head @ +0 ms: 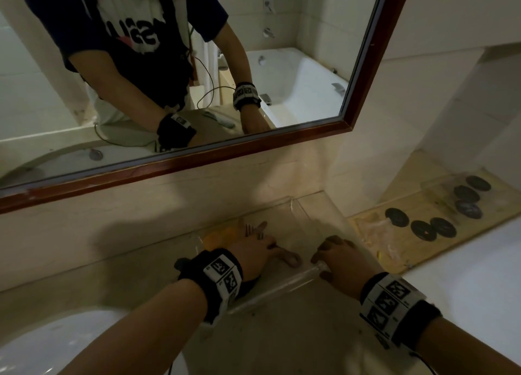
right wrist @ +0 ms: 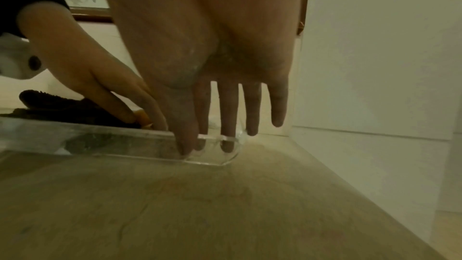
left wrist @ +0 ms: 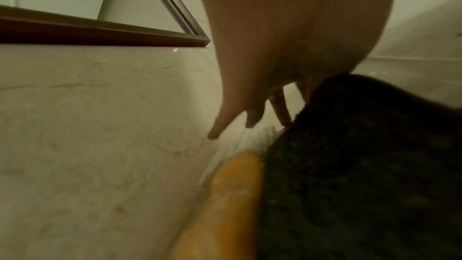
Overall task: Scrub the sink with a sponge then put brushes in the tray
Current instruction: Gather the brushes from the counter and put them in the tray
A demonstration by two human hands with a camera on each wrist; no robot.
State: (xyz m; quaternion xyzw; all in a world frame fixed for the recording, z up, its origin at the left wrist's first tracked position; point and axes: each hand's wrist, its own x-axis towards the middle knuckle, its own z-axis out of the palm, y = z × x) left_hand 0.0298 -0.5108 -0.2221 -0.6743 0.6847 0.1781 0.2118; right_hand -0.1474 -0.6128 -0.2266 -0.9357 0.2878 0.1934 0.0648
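The clear tray (head: pixel 307 214) sits on the counter (head: pixel 282 332) against the wall, to the right of the white sink (head: pixel 42 346). The right hand (head: pixel 342 257) grips the tray's near front corner, thumb outside the wall and fingers hooked over the rim. The left hand (head: pixel 253 250) reaches down into the tray with fingers spread and fairly straight, pressing on what lies there: a brush (head: pixel 287 257) with a curved handle and bristles, beside a yellow sponge (left wrist: pixel 225 195) and a dark scrubbing cloth (left wrist: pixel 362 165). Whether any finger curls round the brush handle cannot be told.

The brushes appear to be going in now. The likely trouble is the light tray skidting or tipping toward its held corner if the left hand pushes hard; a wet counter would make that easier. The crowded left end could also leave a brush propped on the sponge, ready to roll out.
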